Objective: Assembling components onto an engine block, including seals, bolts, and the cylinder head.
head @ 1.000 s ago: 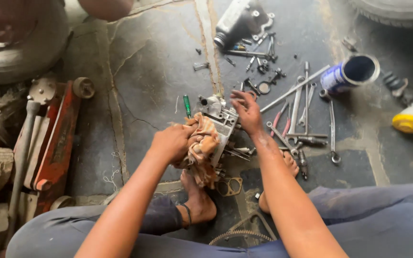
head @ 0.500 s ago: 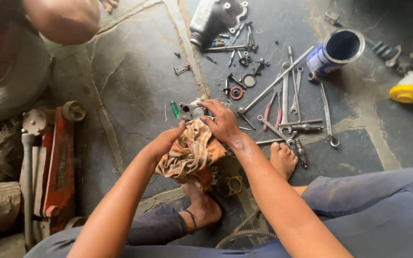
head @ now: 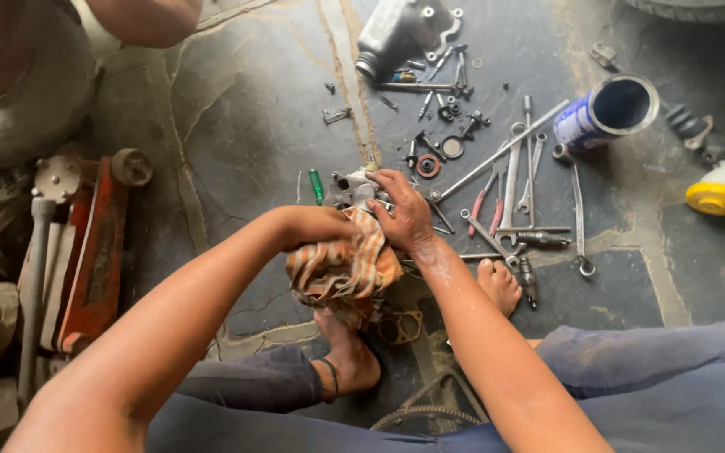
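Your left hand (head: pixel 316 228) is clenched into the striped orange rag (head: pixel 341 273), which is bunched over the near side of the grey metal engine part (head: pixel 352 190). Your right hand (head: pixel 406 214) is closed over the top of that same part, fingers curled down across it and touching the rag's upper edge. The part sits on the stone floor (head: pixel 253 126) roughly in the middle of the view, just in front of your bare feet, beside a pale seam between the slabs. Only its far end shows, a cluster of short round bosses pointing away from you towards the top edge of the floor. Its long axis seems to run from you outwards, though the rag hides too much to be sure.

Just left of the part lies a small green-handled tool (head: pixel 317 185), lengthwise away from you. To your right, spanners and pliers (head: pixel 518 180) are spread out, most with their long axes running away from you, along with one long rod that slants towards an open blue-and-white can (head: pixel 606 111) lying on its side. A yellow-capped bottle (head: pixel 717 189) stands near the right edge. A red jack (head: pixel 94 252) lies along the left edge, and a larger grey casting (head: pixel 396 33) rests at the far edge.
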